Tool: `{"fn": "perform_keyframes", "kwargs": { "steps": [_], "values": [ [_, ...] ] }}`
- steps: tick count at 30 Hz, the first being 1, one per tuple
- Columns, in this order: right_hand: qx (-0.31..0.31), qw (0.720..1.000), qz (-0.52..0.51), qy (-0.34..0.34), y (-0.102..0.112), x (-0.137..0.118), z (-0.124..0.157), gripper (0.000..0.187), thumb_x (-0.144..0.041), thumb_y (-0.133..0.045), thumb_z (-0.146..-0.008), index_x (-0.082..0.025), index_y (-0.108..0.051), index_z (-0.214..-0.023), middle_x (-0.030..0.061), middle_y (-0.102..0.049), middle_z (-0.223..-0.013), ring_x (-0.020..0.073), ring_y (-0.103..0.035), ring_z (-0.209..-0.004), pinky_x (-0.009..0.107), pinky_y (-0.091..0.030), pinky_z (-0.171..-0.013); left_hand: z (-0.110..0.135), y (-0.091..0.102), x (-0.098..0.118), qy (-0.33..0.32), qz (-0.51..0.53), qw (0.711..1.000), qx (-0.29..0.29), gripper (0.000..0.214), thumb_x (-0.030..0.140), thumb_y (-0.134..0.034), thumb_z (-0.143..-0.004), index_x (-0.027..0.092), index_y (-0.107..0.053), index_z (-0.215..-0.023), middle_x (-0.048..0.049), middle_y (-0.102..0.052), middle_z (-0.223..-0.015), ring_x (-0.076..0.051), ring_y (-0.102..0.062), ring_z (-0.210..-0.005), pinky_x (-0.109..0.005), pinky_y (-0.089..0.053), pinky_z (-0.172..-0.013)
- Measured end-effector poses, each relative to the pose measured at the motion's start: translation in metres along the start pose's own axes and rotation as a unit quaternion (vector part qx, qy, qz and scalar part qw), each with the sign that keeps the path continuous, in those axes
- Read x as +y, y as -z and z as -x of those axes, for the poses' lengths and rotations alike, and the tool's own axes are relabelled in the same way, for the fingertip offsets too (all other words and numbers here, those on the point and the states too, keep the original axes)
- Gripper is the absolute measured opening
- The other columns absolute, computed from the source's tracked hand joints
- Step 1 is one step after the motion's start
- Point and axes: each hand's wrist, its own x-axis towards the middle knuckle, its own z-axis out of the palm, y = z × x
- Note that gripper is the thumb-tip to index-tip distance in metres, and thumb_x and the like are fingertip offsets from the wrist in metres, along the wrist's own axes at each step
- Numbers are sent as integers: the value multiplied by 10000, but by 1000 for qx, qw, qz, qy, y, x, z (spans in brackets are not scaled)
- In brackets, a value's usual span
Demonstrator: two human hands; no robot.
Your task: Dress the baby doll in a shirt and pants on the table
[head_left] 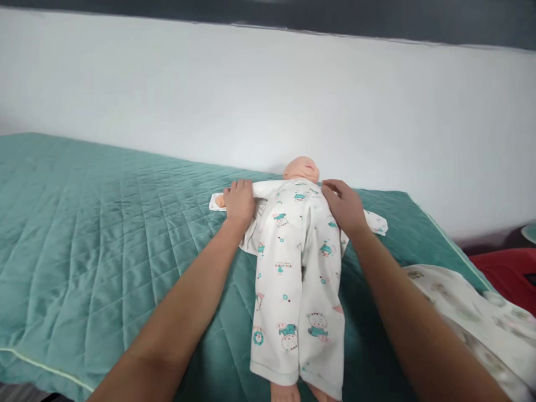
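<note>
A baby doll [300,167] lies on its back on a teal quilted bed [104,223], head toward the wall. It wears white printed pyjamas [297,279] with small animal pictures. My left hand [239,201] lies on the doll's outstretched sleeve, fingers curled over the cloth near the doll's small hand. My right hand [344,205] rests on the doll's other shoulder, fingers bent down onto the fabric. The doll's bare feet poke out at the bottom edge.
A white wall [268,100] runs right behind the bed. A second printed cloth [473,312] lies on the bed's right corner. Something red [506,273] stands beside the bed at the right.
</note>
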Motion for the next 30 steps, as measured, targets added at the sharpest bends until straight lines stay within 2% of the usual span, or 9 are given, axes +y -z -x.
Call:
{"fn": "perform_keyframes", "kwargs": {
  "steps": [2,7,12,17,20,22,25,28,30],
  "values": [
    [44,998,44,-14,-10,23,13,439,-345,-475,-929,-157,-620,-1298,146,-661,-1344,295,-579,-1257,466,-411,-1102,0,-3,-2,31,-5,999,14,349,149,-335,-969,202,-605,-1184,-149,-661,-1232,-325,-568,-1164,-447,-417,-919],
    [15,988,154,28,-21,41,22,504,-184,-426,-872,-157,-592,-1347,159,-626,-1388,338,-507,-1328,536,-304,-1155,2,-4,-6,50,0,999,22,333,180,-345,-969,200,-599,-1183,-142,-661,-1204,-345,-563,-1146,-470,-421,-918],
    [60,992,112,-27,-3,54,14,518,-124,-404,-801,-172,-653,-1253,119,-686,-1304,291,-592,-1227,440,-409,-1081,16,8,-13,-3,40,999,21,344,230,-456,-949,224,-575,-1272,-109,-624,-1296,-315,-524,-1219,-455,-402,-1052],
    [63,990,85,-97,5,66,10,446,-218,-455,-815,-204,-694,-1191,107,-729,-1214,318,-633,-1140,451,-460,-1007,36,36,-3,-26,204,977,54,364,137,-430,-916,219,-637,-1204,-48,-650,-1307,-197,-552,-1249,-323,-425,-1119],
    [48,988,84,-116,6,60,10,407,-287,-484,-843,-215,-706,-1178,114,-734,-1197,332,-630,-1146,476,-440,-1027,36,61,27,-37,269,962,29,356,162,-372,-946,207,-691,-1097,-39,-722,-1184,-175,-634,-1136,-303,-482,-1052],
    [40,986,86,-134,8,55,10,402,-331,-496,-864,-215,-706,-1185,124,-727,-1214,344,-620,-1169,495,-423,-1041,28,75,56,-104,278,955,-8,359,214,-373,-978,209,-705,-1114,-33,-729,-1198,-175,-643,-1139,-301,-490,-1038],
    [32,985,91,-145,11,51,10,416,-360,-487,-886,-204,-698,-1209,144,-702,-1266,361,-599,-1202,518,-392,-1061,8,87,104,-230,192,948,-104,357,235,-407,-982,216,-722,-1149,-49,-706,-1282,-213,-614,-1224,-336,-482,-1049],
    [24,985,94,-143,13,50,11,424,-349,-471,-895,-198,-684,-1229,160,-686,-1286,373,-580,-1224,557,-347,-1091,-13,84,146,-284,62,934,-207,315,322,-527,-952,194,-738,-1149,-106,-733,-1217,-278,-662,-1143,-380,-524,-963],
    [20,986,100,-134,14,51,12,422,-336,-457,-904,-192,-678,-1233,170,-679,-1292,384,-565,-1241,593,-310,-1109,-25,77,169,-295,-6,921,-253,288,271,-583,-908,170,-751,-1119,-140,-742,-1173,-290,-696,-1057,-374,-546,-884]
  ]
}}
